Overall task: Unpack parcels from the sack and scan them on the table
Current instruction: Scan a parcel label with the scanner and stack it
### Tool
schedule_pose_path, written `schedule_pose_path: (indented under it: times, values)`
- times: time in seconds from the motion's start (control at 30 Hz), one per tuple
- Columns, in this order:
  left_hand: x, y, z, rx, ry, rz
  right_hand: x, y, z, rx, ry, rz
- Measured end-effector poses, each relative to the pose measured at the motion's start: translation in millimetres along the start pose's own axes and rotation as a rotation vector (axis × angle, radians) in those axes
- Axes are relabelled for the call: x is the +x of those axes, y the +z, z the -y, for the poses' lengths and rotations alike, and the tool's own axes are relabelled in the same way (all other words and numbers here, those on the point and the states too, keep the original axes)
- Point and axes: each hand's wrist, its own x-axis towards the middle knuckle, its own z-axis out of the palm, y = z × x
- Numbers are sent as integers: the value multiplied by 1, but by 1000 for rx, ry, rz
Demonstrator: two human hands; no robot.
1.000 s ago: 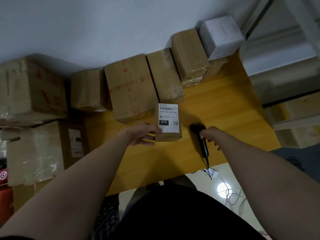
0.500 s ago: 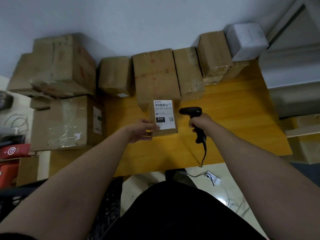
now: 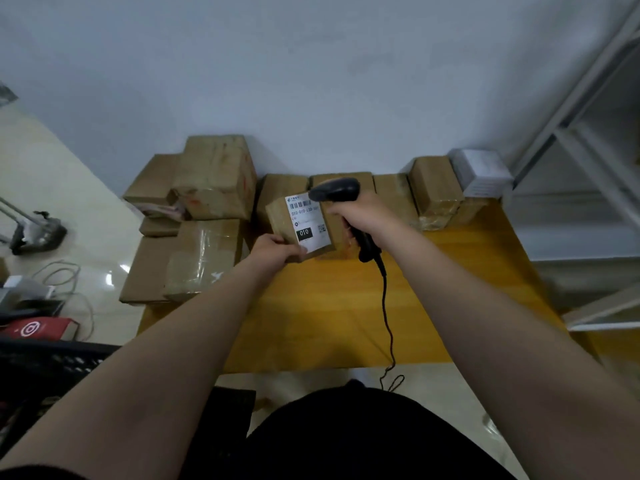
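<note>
Here, hands (image 3: 273, 251) (image 3: 360, 216) grip labelled parcel (image 3: 306, 223) and scanner (image 3: 334, 190)

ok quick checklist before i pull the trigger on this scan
1. Left hand grips the small brown cardboard parcel at its near corner: ok.
2. White label faces up, barcode not covered by fingers: ok.
3. Right hand wrapped round the black handheld scanner: ok.
4. Scanner's window aimed at the barcode: cannot tell; its head sits at the label's top right corner.
5. Black cable trails loose over the yellow wooden table: ok.
</note>
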Motion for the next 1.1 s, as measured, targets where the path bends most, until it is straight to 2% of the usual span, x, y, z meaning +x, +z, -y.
schedule_pose_path:
  times: [0.4,0.77,0.93,1.1]
  values:
    - [-30,-29,-11,-98,52,7,-51,6,28,23,-53,43]
    - [-15,3,-20,-84,44,67,-47,-22,11,48,-47,4]
    - [10,36,-34,-74,1,88,-10,-61,-18,23,38,-81]
    - [43,83,-35,-2,-91,165,37,-113,-89,-154,248,-180]
